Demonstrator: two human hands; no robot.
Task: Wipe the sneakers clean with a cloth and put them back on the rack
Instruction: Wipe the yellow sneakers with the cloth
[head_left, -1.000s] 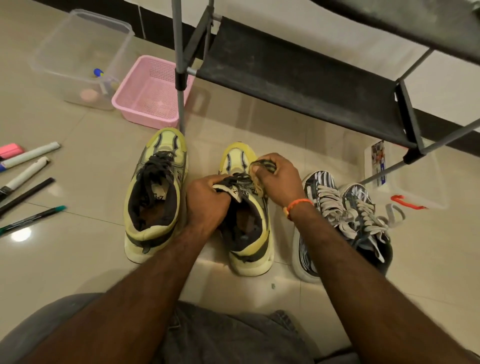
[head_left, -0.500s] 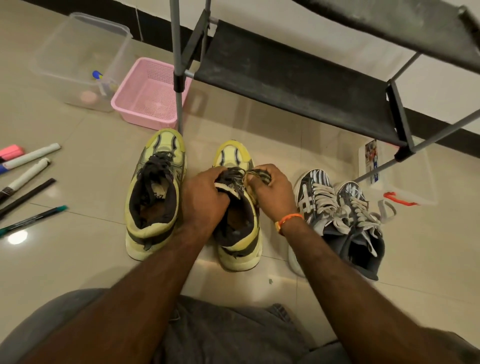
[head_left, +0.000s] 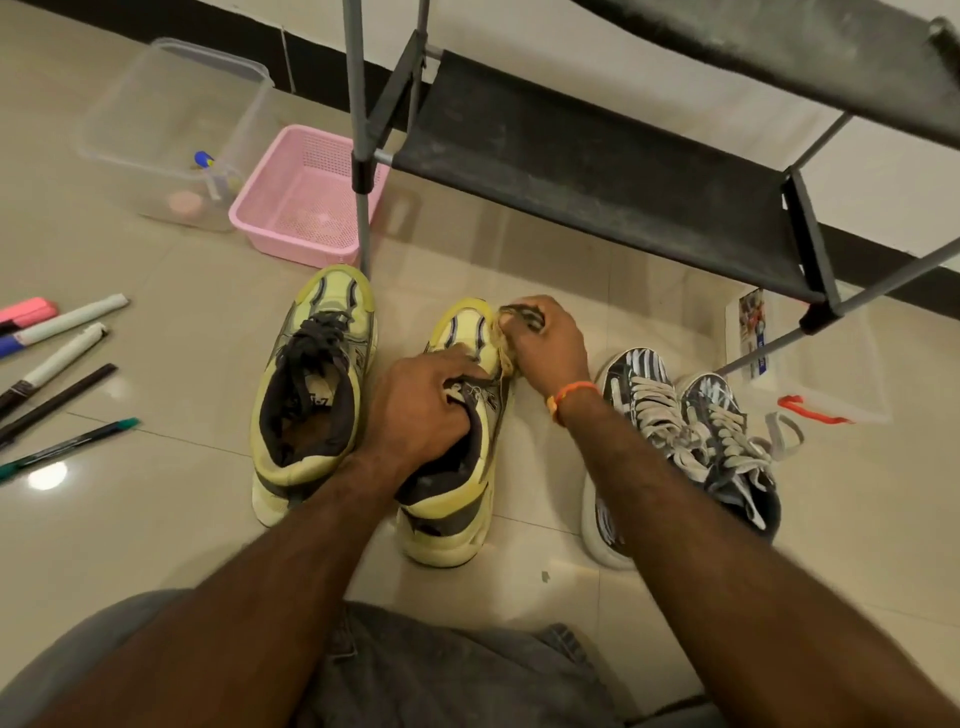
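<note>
My left hand (head_left: 421, 410) grips the tongue of the right yellow sneaker (head_left: 457, 431), which stands on the floor, toe toward the rack (head_left: 597, 171). My right hand (head_left: 545, 343) pinches the cloth (head_left: 506, 338) against the toe's right side; the sneaker's long axis runs straight away from me, so wiping goes along it.

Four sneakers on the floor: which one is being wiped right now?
The yellow sneaker second from the left. The left hand grips its collar and the right hand presses a cloth to its toe; the other three lie untouched.
</note>
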